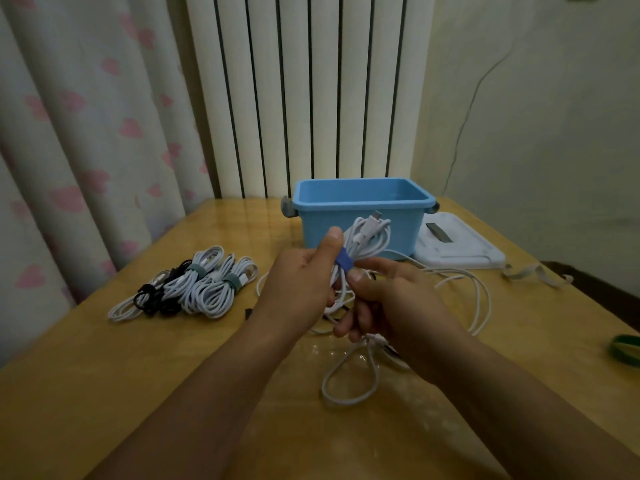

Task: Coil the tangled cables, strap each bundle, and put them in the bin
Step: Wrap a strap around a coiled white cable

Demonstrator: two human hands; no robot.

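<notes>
Now we are holding a coiled white cable bundle (360,247) up just in front of the blue bin (360,206), which is sitting on the counter (104,368). Our left hand (304,282) is curling its grip round the coil, thumb pressing on the blue strap (343,260) that is wrapping it. Our right hand (391,299) is pinching the strap's lower end, its other fingers curling round the hanging loops. Left of the bin, strapped white and black bundles (194,285) are lying together; loose white cable (467,289) is trailing right of our hands, nearer us than the bin.
</notes>
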